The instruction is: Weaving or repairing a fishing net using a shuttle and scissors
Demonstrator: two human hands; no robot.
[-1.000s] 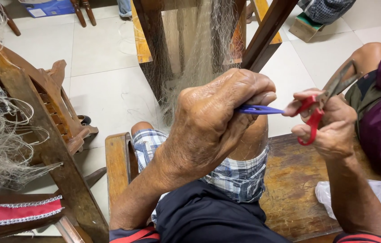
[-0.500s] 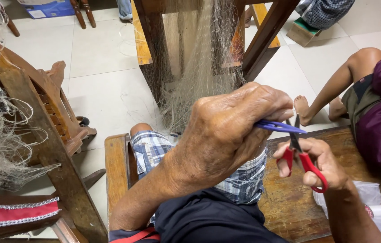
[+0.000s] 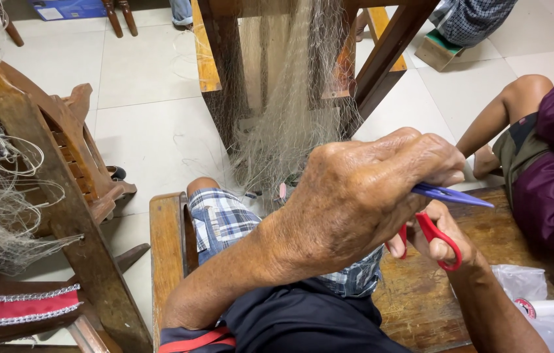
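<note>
In the head view, the left hand (image 3: pixel 368 202) is filling the centre of the frame, its fingers closed around a blue netting needle (image 3: pixel 450 195) whose tip is pointing right. Below it, the right hand (image 3: pixel 437 238) is gripping red-handled scissors (image 3: pixel 437 238); it has been dropping from beside the needle a second ago to under it now, suggesting a cut is finished. The fishing net (image 3: pixel 290 111) is hanging from the wooden frame (image 3: pixel 225 72) at upper centre. A white spool (image 3: pixel 548 307) is lying on the counter (image 3: pixel 421 301), lower right.
</note>
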